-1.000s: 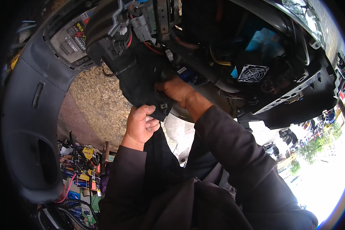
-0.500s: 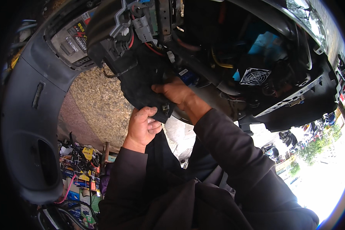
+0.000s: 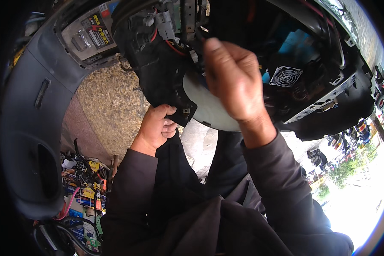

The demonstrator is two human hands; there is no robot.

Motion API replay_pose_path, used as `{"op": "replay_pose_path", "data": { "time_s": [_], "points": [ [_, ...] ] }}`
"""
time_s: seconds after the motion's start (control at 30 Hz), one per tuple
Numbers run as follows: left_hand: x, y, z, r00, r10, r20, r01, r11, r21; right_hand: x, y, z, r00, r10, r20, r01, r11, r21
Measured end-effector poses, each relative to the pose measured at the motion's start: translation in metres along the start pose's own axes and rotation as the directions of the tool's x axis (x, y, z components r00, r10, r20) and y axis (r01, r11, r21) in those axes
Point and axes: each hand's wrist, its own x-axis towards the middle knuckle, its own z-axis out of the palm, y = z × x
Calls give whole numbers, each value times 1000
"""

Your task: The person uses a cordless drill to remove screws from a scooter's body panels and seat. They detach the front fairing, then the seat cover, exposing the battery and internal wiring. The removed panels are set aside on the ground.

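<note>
My left hand (image 3: 158,123) is closed round the lower left edge of a black plastic panel (image 3: 158,83), thumb on top and fingers curled under. A small metal clip (image 3: 186,112) sits near the panel's lower corner, just right of that hand. My right hand (image 3: 239,83) is raised right of the panel, apart from it, with fingers curled and thumb pointing up; whether anything is in it is hidden. Above the panel, a grey connector (image 3: 164,24), a red wire (image 3: 175,48) and a small white connector (image 3: 194,56) are bunched together.
A grey curved body panel (image 3: 19,123) arcs along the left, beside a labelled metal-cased box (image 3: 87,38). Right of the black panel lies a pale rounded surface (image 3: 213,111). A fan grille (image 3: 286,77) sits in the dark housing. Several colourful boxes (image 3: 89,194) lie lower left.
My right hand has come off the black panel and moved up and right, uncovering the pale rounded surface. The left hand still holds the panel's edge, which has shifted slightly.
</note>
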Motion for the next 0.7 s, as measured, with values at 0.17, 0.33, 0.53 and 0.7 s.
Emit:
{"op": "replay_pose_path", "data": {
  "time_s": [0.17, 0.33, 0.53, 0.7],
  "points": [
    [4, -3, -4, 999, -13, 32, 16, 996, -86, -9, 34, 10, 996, 83, 29, -35, 684, -728],
    [3, -2, -7, 999, -20, 41, 24, 996, -91, 8, 30, -13, 1000, 0, 19, 13, 705, -709],
    [0, -5, 1, 991, -51, 123, 69, 986, -150, -11, 74, -2, 954, 296, -47, -206, 534, -820],
    [-3, -1, -1, 998, 31, 56, -28, 998, -53, 7, 52, -33, 928, 345, -140, -371, 884, -284]
  ]
}}
